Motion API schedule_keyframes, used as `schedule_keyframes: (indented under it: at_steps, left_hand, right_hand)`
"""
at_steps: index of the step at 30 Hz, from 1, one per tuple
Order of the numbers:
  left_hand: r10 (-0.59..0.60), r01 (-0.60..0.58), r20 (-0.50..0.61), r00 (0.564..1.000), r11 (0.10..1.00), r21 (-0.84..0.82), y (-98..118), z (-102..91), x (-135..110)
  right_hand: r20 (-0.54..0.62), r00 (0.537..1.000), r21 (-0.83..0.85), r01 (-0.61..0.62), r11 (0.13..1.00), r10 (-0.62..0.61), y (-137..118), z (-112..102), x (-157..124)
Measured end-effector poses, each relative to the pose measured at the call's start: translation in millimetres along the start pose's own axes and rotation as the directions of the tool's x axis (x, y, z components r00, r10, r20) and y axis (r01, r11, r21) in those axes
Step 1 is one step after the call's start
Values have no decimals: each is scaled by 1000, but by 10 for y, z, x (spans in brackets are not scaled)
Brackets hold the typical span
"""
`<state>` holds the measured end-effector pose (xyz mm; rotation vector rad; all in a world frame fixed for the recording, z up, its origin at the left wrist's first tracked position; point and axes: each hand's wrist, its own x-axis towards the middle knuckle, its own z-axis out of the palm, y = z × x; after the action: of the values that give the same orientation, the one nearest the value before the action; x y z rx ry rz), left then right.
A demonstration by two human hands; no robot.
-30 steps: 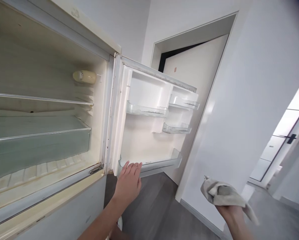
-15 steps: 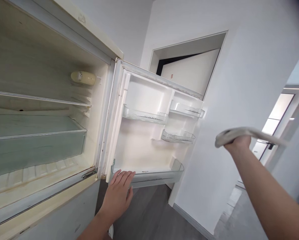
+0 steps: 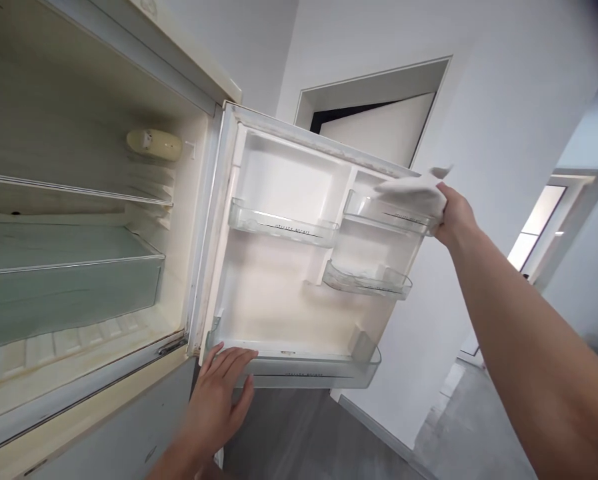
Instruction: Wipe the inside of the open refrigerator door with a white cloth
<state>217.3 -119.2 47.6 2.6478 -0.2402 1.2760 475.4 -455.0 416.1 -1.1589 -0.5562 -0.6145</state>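
Observation:
A white cloth (image 3: pixel 413 193) is in my right hand (image 3: pixel 456 213), held at the upper outer corner of the open fridge door (image 3: pixel 279 287). It covers part of the small top-right door shelf (image 3: pixel 386 212). My left hand (image 3: pixel 221 387) rests with its fingers stretched over the front of the clear bottom door bin (image 3: pixel 309 373), near the hinge side. Two more clear door shelves show: one at upper left (image 3: pixel 283 223) and one at middle right (image 3: pixel 366 280). The fingertips of my right hand are partly hidden by the cloth.
On the left stands the fridge interior, with a glass shelf (image 3: pixel 73 187), a greenish drawer (image 3: pixel 69 287) and a yellowed lamp cover (image 3: pixel 153 145). Behind the door are a white wall (image 3: pixel 499 133) and a doorway (image 3: pixel 379 130). Grey floor (image 3: pixel 299 433) lies below.
My right hand has brought the cloth from the right, up and left onto the door's upper corner. The door has swung slightly toward me. My left hand stays at the bottom bin.

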Motion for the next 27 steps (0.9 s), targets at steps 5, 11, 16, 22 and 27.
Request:
schedule_keyframes:
  at_steps: [5, 11, 16, 22, 27]
  left_hand:
    - [-49, 50, 5, 999, 996, -78, 14, 25, 0]
    - [-66, 65, -9, 998, 994, -92, 2, 47, -15]
    - [-65, 64, -18, 998, 995, -78, -10, 65, -24]
    - [-75, 70, -59, 995, 995, -70, 6, 94, -9]
    - [-87, 81, -63, 994, 993, -87, 22, 81, 11]
  right_hand:
    - [-22, 985, 336, -153, 929, 170, 23, 29, -460]
    - [-52, 991, 429, -86, 899, 120, 460, -204, -876]
    - [-80, 958, 407, -222, 886, 277, 943, -560, -1468]
    - [-121, 892, 244, -398, 885, 435, 1679, -1031, -2463]
    - [-84, 822, 118, -554, 824, 564, 2175, -1348, -3095]
